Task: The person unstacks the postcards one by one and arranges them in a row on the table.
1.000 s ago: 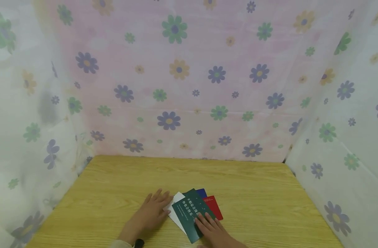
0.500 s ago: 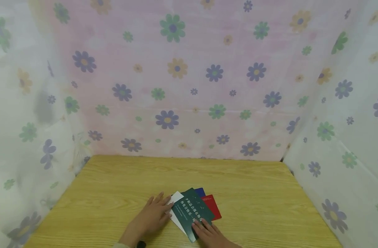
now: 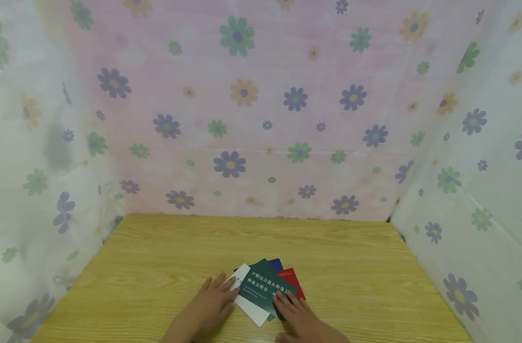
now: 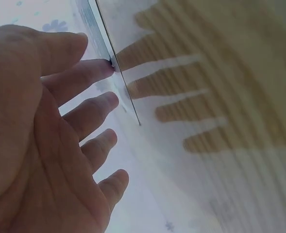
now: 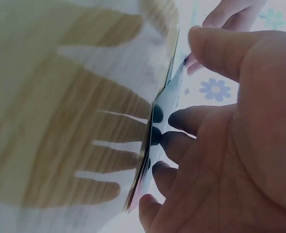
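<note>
A fanned pile of thin, flat cards lies near the front middle of the table in the head view. On top is a dark green card (image 3: 265, 288) with white Chinese lettering. A white card (image 3: 253, 310) shows at its left and lower side, a red card (image 3: 292, 278) at the right and a blue card (image 3: 276, 264) behind. My left hand (image 3: 211, 302), fingers spread, touches the pile's left edge. Straight fingers of my right hand (image 3: 299, 317) rest on the green card's lower right corner. In the right wrist view, those fingertips (image 5: 179, 145) press along the layered pile.
The wooden table (image 3: 166, 247) reflects both hands in the wrist views. Flower-patterned cloth hangs behind it as a back wall (image 3: 261, 143), with side cloths at the left (image 3: 29, 214) and right (image 3: 466, 228).
The top green card has turned under my hands, its lettering now closer to level. More of the white card shows below it. Both hands have stayed close to the pile.
</note>
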Motion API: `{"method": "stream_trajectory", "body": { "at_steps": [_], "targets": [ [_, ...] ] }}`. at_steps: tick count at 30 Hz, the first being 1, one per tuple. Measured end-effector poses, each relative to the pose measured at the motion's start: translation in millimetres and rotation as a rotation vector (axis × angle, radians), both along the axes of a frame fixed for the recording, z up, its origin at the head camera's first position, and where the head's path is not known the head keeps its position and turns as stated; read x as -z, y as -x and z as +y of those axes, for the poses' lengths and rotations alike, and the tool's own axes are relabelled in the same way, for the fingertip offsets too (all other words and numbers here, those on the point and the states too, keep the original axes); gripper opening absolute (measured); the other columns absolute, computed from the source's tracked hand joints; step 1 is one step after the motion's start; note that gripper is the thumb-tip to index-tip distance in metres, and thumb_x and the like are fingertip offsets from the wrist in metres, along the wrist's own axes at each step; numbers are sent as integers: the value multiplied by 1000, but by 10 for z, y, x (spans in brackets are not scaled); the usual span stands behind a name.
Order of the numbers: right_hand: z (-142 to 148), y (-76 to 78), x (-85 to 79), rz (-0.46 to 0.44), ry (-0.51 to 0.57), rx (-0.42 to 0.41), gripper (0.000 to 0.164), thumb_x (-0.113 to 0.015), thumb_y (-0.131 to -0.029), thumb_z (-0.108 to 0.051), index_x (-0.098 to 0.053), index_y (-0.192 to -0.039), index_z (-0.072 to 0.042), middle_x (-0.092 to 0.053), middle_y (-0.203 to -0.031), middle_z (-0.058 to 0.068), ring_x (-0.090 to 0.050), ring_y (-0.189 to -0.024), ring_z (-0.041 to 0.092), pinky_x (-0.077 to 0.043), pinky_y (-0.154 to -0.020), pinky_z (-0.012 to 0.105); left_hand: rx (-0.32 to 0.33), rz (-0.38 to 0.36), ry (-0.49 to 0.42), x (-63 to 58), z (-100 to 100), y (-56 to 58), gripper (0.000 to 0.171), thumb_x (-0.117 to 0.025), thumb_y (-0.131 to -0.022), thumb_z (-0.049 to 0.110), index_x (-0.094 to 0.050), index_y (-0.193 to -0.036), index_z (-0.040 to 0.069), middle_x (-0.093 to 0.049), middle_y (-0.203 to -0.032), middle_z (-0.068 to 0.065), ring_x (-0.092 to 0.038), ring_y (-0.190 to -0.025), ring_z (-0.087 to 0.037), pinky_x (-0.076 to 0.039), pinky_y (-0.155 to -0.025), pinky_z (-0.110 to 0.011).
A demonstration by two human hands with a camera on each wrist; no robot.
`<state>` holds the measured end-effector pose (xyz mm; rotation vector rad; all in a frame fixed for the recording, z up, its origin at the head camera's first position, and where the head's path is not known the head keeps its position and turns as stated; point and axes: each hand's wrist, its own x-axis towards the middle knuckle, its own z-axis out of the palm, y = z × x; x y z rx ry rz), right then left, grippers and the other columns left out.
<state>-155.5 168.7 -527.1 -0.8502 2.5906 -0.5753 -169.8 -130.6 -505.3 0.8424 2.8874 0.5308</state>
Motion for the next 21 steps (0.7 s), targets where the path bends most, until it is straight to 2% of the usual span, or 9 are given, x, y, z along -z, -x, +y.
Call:
{"method": "stream_trajectory", "body": {
  "at_steps": [4,6,10,12,16,21],
  "targets": [
    [55,39,-20,-9,14,4,79,-56,-100,-51,-30,-160,-6,-29,-167,13,-22,-153,43,-26,-118,69,22,27,20,-12,25,-58,40,-57,-102,27,-64,-137,9,-52,-153,-13,-37,-147,-43,-30,-117,-67],
    [87,57,-41,-16,32,10,80,-58,-99,-50,-28,-162,-12,-27,-168,10,-20,-154,41,-24,-119,68,30,29,22,-23,47,-71,38,-57,-102,28,-67,-134,10,-52,-152,-12,-38,-146,-42,-31,-117,-66],
    [173,115,-96,-10,128,21,86,-64,-96,-49,-20,-164,-21,-23,-169,11,-19,-155,41,-18,-118,72,51,31,-6,-47,109,-49,34,-57,-103,30,-71,-127,11,-55,-150,-12,-43,-144,-39,-34,-116,-63],
    [214,157,-130,5,184,37,90,-68,-95,-46,-18,-165,-22,-21,-169,12,-17,-154,43,-16,-117,74,62,39,-22,-52,134,-7,34,-58,-102,31,-71,-127,11,-56,-148,-13,-46,-143,-38,-36,-115,-62],
    [288,253,-179,61,213,94,96,-74,-92,-40,-18,-164,-13,-20,-169,17,-14,-154,46,-15,-118,73,58,30,-57,-78,157,121,38,-67,-97,29,-69,-130,9,-56,-148,-15,-46,-142,-38,-36,-115,-61],
    [373,366,-193,119,143,144,101,-77,-89,-42,-22,-159,4,-19,-166,26,-14,-153,51,-16,-120,70,34,9,-92,-96,142,300,45,-80,-87,23,-70,-128,6,-53,-151,-17,-43,-143,-41,-34,-117,-61]
  ]
}}
